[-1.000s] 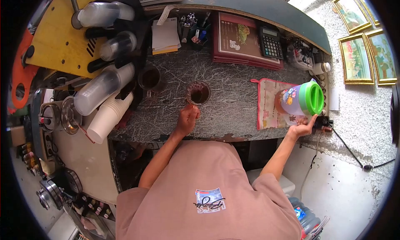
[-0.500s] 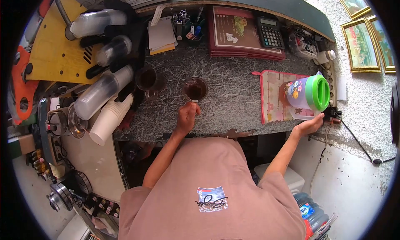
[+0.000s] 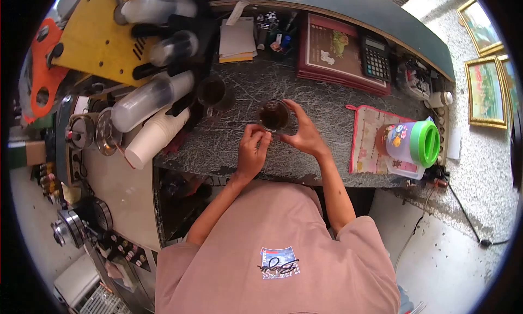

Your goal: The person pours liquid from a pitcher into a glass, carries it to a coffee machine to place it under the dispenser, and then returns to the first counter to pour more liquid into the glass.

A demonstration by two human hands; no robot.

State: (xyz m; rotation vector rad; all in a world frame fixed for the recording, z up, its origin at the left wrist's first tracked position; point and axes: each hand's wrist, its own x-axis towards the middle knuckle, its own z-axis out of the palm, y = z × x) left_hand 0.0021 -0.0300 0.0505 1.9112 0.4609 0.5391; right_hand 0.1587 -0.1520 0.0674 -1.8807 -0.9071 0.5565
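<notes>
A glass mug (image 3: 274, 115) of dark brown liquid stands on the dark, scratched counter in front of me. The fingers of my left hand (image 3: 253, 152) are pinched at its near side, where the handle is. My right hand (image 3: 306, 135) curves round the mug's right side, thumb near and fingers far. Left of it stands a second glass mug (image 3: 211, 91), also with dark contents; neither hand touches it. To the right, a clear plastic pitcher (image 3: 400, 145) with a green lid (image 3: 426, 144) rests on a pink-edged cloth (image 3: 366, 130), away from both hands.
Stacked paper cups (image 3: 155, 142) and clear plastic cups (image 3: 144, 104) jut out at the left. Along the back lie note papers (image 3: 237, 40), dark red menus (image 3: 332, 47) and a calculator (image 3: 375, 58). A power cable (image 3: 463, 210) hangs at the right.
My right hand has left the pitcher and moved left to the mug's side. My left hand stays at the mug's handle. The camera view has shifted slightly.
</notes>
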